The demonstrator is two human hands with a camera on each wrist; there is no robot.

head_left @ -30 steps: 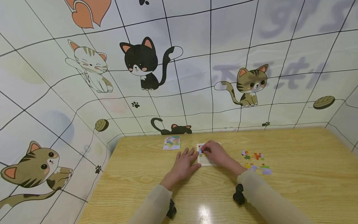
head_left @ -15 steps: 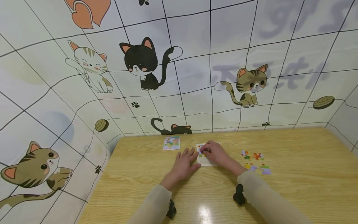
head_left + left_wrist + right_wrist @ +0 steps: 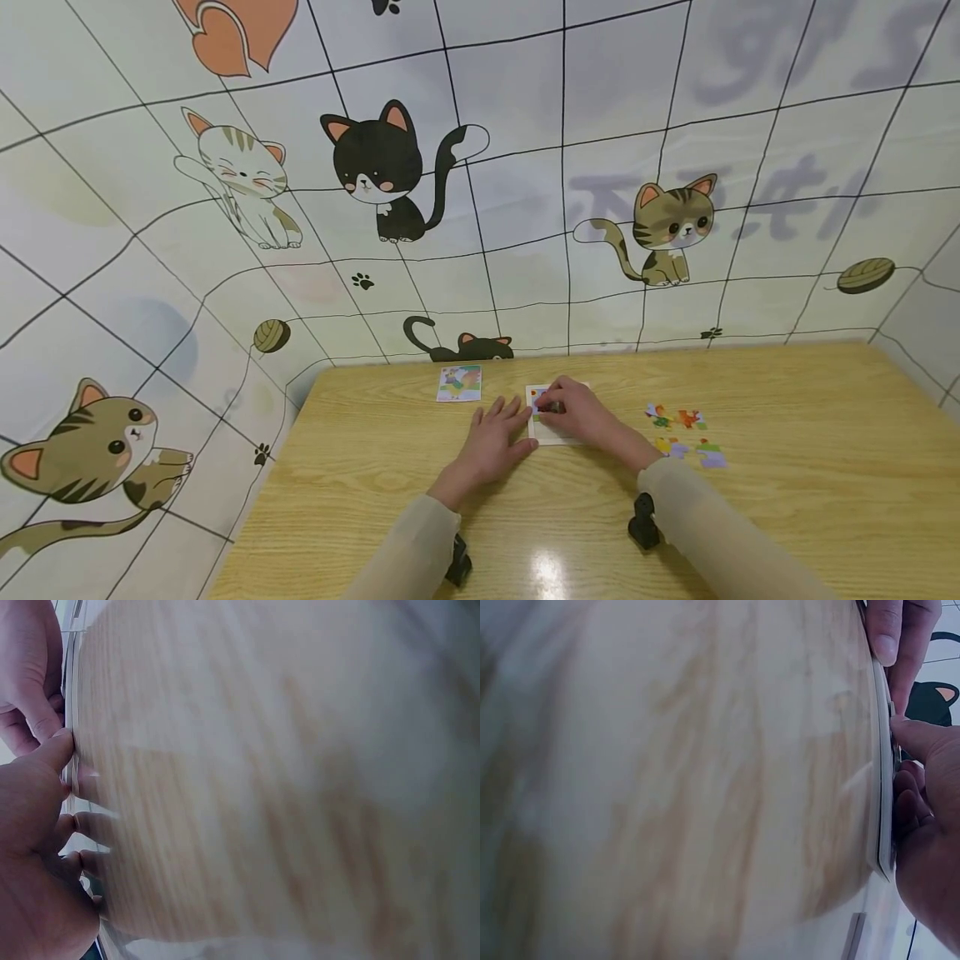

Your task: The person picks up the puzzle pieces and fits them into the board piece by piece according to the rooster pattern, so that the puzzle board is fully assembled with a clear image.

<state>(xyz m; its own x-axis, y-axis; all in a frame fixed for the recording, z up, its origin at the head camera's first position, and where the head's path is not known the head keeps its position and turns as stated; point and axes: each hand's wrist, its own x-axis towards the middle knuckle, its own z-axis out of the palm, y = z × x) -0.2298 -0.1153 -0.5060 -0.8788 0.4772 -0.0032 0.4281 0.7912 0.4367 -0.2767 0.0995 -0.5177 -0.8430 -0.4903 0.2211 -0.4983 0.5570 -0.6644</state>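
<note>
In the head view, a white puzzle board [image 3: 551, 435] lies flat with a few coloured pieces at its upper left. My left hand [image 3: 491, 442], fingers spread, rests on the table with its fingertips and thumb at the board's left edge. Over the board, my right hand [image 3: 587, 413] pinches a small dark puzzle piece [image 3: 551, 407] between thumb and index finger; the fingers partly cover it. Seen from the right wrist, the right hand [image 3: 934, 802] is low over the board's edge [image 3: 883, 787], close to the left hand [image 3: 900, 630]. The left wrist view shows the left hand [image 3: 37, 840] flat beside the board.
Several loose puzzle pieces [image 3: 711, 453] lie on the wooden table [image 3: 360, 500] right of the board. A square picture card [image 3: 459, 383] lies at the back left. Behind the table stands a wall covering [image 3: 525, 275] printed with cats and lines.
The right hand's fingers have shifted slightly over the board, and the dark piece between them has turned a little. The left hand has stayed in place.
</note>
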